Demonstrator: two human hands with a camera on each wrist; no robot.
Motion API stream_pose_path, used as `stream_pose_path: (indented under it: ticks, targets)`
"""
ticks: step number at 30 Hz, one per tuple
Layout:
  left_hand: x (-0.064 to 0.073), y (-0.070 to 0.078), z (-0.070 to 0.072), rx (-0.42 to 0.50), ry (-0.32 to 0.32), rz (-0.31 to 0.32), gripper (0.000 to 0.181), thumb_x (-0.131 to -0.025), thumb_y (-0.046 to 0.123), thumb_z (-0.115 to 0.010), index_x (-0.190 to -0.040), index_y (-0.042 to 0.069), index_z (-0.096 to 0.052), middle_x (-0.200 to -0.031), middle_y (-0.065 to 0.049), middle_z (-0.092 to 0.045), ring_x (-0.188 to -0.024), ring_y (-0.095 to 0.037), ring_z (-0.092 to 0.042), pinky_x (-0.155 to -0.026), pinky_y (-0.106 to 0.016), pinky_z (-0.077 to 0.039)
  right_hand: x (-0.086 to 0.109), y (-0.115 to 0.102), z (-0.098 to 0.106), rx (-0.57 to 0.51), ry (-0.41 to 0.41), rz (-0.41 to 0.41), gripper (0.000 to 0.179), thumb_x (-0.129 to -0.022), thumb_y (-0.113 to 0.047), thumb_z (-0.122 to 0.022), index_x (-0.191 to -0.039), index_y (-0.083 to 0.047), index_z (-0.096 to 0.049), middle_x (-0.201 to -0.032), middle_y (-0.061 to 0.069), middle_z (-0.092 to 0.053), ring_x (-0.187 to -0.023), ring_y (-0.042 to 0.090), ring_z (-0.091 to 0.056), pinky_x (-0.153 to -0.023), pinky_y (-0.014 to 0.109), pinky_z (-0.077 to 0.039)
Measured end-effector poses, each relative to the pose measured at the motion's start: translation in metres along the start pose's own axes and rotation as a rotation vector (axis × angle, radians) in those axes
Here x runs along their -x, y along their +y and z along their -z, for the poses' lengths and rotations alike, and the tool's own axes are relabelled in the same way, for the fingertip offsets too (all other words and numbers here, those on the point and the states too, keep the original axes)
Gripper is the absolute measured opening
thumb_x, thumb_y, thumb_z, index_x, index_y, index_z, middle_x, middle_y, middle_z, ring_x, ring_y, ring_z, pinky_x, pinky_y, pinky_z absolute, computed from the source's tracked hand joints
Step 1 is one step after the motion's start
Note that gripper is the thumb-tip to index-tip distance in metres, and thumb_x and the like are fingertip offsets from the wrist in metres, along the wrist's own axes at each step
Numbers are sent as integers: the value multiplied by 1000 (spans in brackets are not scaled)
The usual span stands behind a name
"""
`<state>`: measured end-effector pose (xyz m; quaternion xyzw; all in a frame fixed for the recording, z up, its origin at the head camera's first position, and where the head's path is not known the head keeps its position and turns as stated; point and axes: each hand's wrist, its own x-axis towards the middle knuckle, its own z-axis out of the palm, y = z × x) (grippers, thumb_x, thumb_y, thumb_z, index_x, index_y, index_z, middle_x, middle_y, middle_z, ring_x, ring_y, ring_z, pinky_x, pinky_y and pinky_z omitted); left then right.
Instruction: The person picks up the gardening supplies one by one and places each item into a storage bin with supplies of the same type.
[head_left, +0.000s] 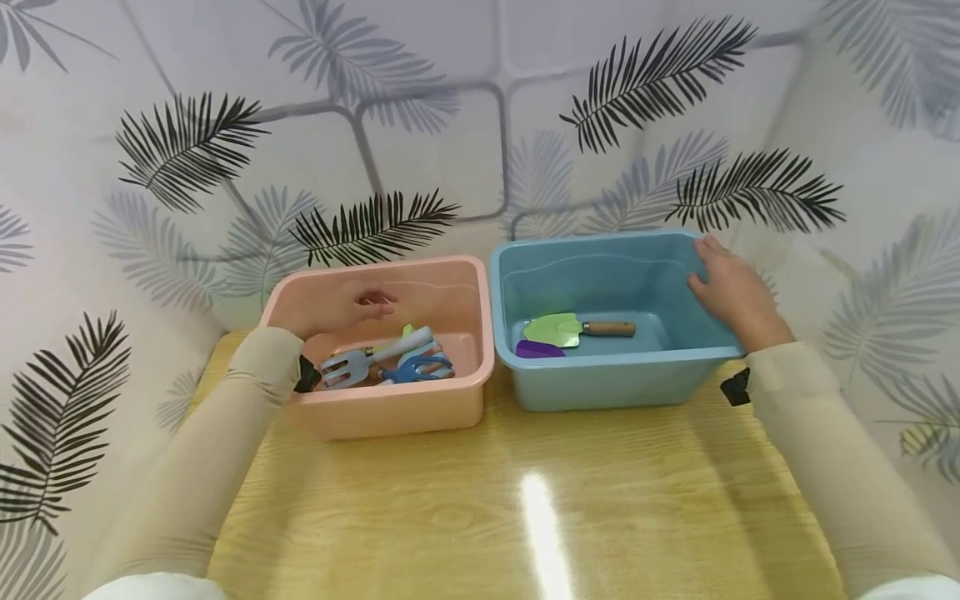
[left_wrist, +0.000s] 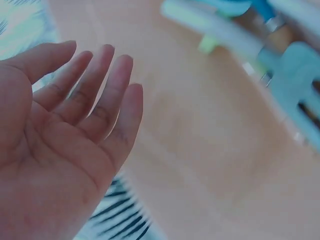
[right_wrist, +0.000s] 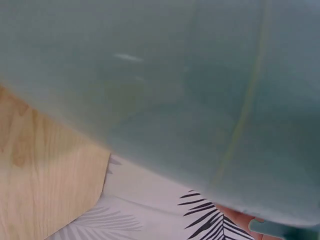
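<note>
My left hand (head_left: 352, 306) hovers inside the pink bin (head_left: 390, 414), above the tools; its fingers are slightly bent and hold nothing in the left wrist view. Below it lie a pale blue-grey hand fork (head_left: 347, 368), a blue hand rake (head_left: 412, 368) and a light green piece (head_left: 408, 331), partly covered. My right hand (head_left: 733, 287) grips the right rim of the blue bin (head_left: 600, 383), with the thumb on the inner side. In that bin rest a light green trowel (head_left: 555, 330) with a wooden handle and a purple tool piece (head_left: 538, 349), partly hidden by the front wall.
Both bins stand side by side on a wooden table (head_left: 420, 508), close to each other. Behind them rises a wall covering (head_left: 450, 167) with a leaf print. A bright light reflection crosses the table's front.
</note>
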<state>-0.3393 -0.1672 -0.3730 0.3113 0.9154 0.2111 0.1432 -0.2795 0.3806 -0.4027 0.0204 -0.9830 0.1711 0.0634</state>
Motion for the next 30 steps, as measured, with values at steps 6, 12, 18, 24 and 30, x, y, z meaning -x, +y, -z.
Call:
stream_pose_path:
  ticks: [6,12,18,24,30]
  targets:
    - [27,12,34,116,122,33,31,-96,20,-51,-124,6,-56,-115,-12,-60,-104,-26,-57,-88,-45,-44,-6,7,3,-96,19,-1,56,-95,-14,-45,-142,8,-24,-148,26,-20,-132,45,-20,-106,55,-16]
    - [68,15,51,118,269,34,37,-97,23,-48,-127,2,-51,-123,-16,-54,-110,-32,-51,-91,-46,-42,1,13,17,-282,314,-93,43,-96,-21,-38,-133,-4,-50,-130,17,-52,-111,37,-54,-84,46,-47]
    - [119,8,39,88,453,57,51,-97,28,-48,-140,4,-36,-138,-18,-39,-121,-38,-39,-94,-55,-33,29,14,50,-302,498,-58,40,-96,-27,-39,-129,-13,-56,-125,6,-58,-112,18,-54,-89,19,-41]
    - [168,-2,-3,-20,697,3,58,-92,17,-58,-141,-2,-32,-138,-27,-35,-126,-45,-31,-93,-62,-28,73,24,58,-227,402,54,48,-98,-28,-41,-142,-9,-38,-137,19,-44,-125,38,-37,-104,50,-27]
    - [204,-14,-62,-77,722,114,70,-90,23,-59,-144,-3,-23,-144,-30,-24,-132,-47,-18,-104,-61,-11,122,51,24,-151,289,148,61,-97,-26,-43,-147,0,-19,-144,31,-25,-131,48,-21,-107,57,-11]
